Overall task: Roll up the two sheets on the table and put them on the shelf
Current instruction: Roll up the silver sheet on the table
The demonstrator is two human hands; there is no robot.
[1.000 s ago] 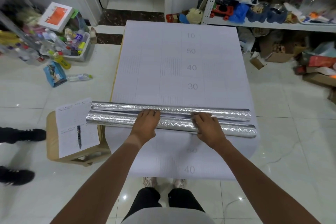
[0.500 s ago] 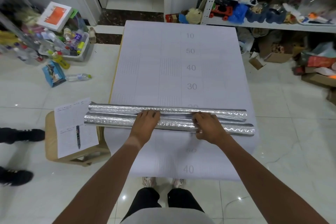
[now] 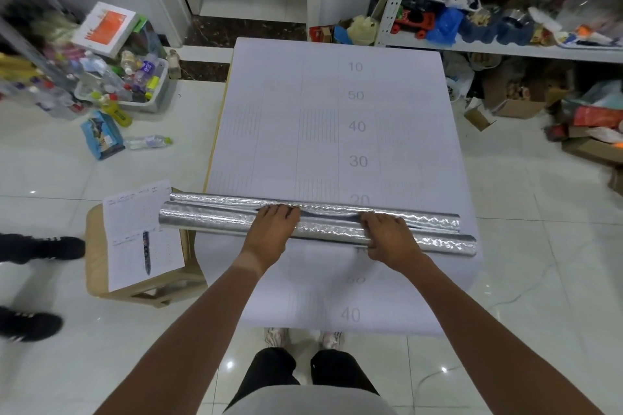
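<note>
Since a moment ago the near silver roll point(image 3: 215, 221) has crept slightly farther along the table point(image 3: 337, 111), away from the person, and now lies pressed against the far silver roll point(image 3: 435, 221). Both foil-like rolls lie side by side across the table's near half, on white paper printed with grey numbers. The near one sticks out past the table's left edge, above a small wooden stool point(image 3: 97, 276).

The left hand point(image 3: 273, 229) lies palm down on the near roll, fingers bent over its top towards the seam between the two rolls. The right hand point(image 3: 391, 236) rests on the same roll farther right, fingers curled over it, thumb on the near side. Neither hand closes fully round the roll.

On the stool lie a printed sheet point(image 3: 135, 232) and a dark pen point(image 3: 146, 251). A white metal shelf point(image 3: 505, 47), crowded with toys and oddments, stands beyond the table's far right corner. A bin of bottles point(image 3: 148, 101) sits on the floor to the left.
</note>
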